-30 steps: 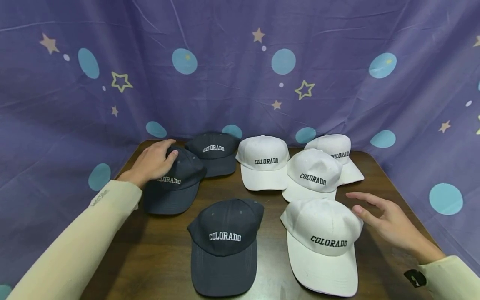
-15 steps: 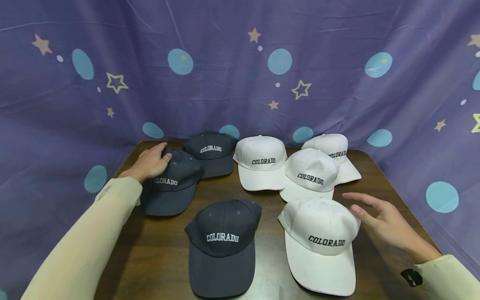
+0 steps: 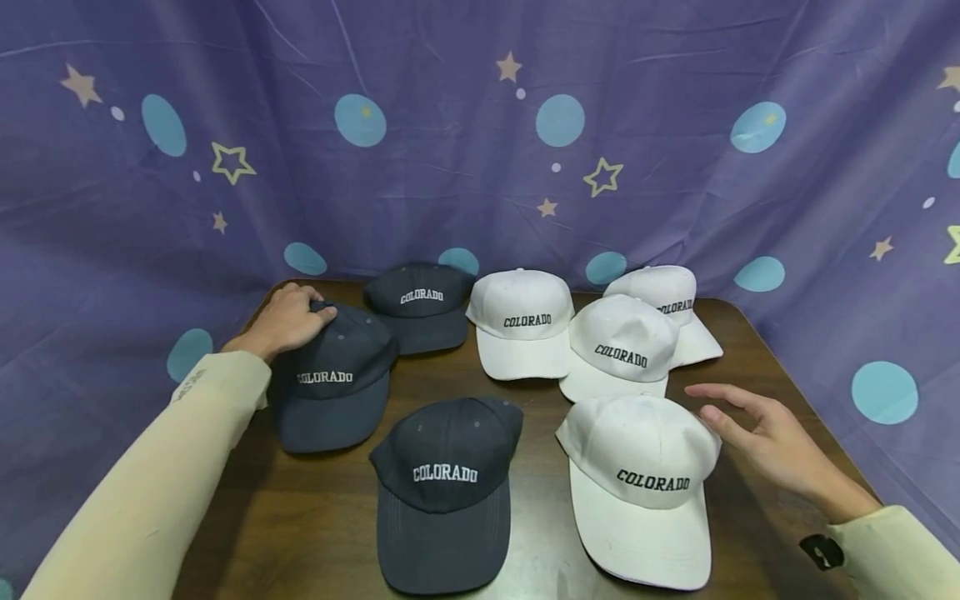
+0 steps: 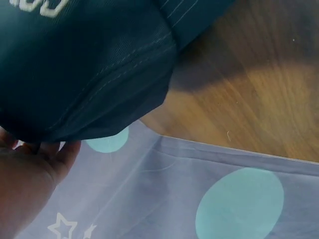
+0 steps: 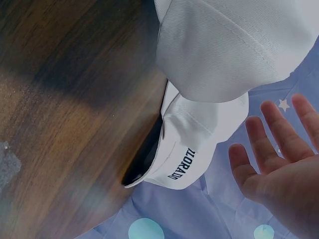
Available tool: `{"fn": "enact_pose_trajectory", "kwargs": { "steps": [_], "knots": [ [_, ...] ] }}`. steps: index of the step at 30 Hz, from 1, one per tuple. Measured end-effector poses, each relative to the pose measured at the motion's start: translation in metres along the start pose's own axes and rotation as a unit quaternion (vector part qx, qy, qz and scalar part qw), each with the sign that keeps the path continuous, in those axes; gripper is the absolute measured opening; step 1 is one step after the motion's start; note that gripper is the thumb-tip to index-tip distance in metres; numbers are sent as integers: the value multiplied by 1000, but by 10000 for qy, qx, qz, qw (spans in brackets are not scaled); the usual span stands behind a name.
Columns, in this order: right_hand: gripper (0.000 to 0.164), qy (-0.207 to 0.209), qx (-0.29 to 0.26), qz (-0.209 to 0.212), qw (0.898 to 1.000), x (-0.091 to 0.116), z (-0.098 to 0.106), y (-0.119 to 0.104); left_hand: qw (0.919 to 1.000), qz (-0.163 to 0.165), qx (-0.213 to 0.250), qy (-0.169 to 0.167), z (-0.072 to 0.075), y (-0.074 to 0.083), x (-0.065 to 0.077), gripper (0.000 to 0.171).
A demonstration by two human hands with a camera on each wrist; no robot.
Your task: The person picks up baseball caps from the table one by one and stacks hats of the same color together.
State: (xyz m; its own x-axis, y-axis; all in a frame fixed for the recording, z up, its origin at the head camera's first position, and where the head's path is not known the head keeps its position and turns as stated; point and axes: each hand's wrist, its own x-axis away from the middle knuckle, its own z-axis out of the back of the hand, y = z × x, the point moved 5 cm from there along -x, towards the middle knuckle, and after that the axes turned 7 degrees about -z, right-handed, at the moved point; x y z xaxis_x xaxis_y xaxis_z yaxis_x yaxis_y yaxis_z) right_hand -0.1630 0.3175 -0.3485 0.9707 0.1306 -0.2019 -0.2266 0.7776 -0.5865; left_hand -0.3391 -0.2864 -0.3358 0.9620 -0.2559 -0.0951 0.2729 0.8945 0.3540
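Leftmost dark cap (image 3: 332, 392) slides nearer, left hand (image 3: 283, 320) curled round its rear, brim and long axis toward the viewer.

– Please, what sort of place is this?
– I cannot tell with certainty whether it is a home, a shop or a studio. I see a small corner closed by purple cloth (image 3: 465, 187), behind the worktop (image 3: 538, 479) and along both its sides.
– How do you know that it is cloth?
– It hangs with soft folds and creases, and it carries printed stars (image 3: 507, 67) and pale blue ovals (image 3: 560, 121).
– And the seven caps (image 3: 444, 542), do they not make it a shop?
– They bear the same word, COLORADO, but this alone is not sufficient. The worktop has brown wood grain and rounded far corners, like ordinary furniture.
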Motion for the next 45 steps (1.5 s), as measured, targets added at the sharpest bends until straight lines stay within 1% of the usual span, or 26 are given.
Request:
{"fn": "enact_pose_trajectory", "kwargs": {
  "steps": [5,9,14,17,20,24,27,29,33,36,39,45],
  "knots": [
    [31,-2,-57,18,10000,-1,0,0,9997,-164,92,149,7,2,2,49],
    [31,-56,-71,-29,10000,0,-1,1,9981,-422,170,426,14,6,5,44],
    [31,-12,-45,-31,10000,1,-1,2,9910,-898,562,820,21,14,8,33],
    [31,13,-19,-37,10000,1,-1,3,9870,-1053,757,950,24,18,9,30],
    [31,55,-63,-8,10000,1,-1,2,9857,-1017,949,949,26,21,10,32],
    [30,5,-26,-6,10000,1,-1,2,9856,-937,1183,757,25,28,11,35],
    [30,-41,8,-34,10000,1,-2,4,9845,-1019,1290,611,24,34,12,34],
    [30,-67,20,-36,10000,1,-2,4,9830,-1105,1333,611,24,37,13,32],
    [29,-52,-26,-2,10000,1,-2,3,9789,-1213,1441,789,26,42,14,29],
    [29,-2,-87,52,9999,1,-2,1,9744,-1319,1570,926,30,46,15,27],
    [29,46,-167,97,9998,1,-2,0,9695,-1412,1714,1038,35,51,16,25],
    [30,70,-272,121,9995,-1,-2,2,9613,-1451,1973,1266,49,60,18,25]
  ]
}}
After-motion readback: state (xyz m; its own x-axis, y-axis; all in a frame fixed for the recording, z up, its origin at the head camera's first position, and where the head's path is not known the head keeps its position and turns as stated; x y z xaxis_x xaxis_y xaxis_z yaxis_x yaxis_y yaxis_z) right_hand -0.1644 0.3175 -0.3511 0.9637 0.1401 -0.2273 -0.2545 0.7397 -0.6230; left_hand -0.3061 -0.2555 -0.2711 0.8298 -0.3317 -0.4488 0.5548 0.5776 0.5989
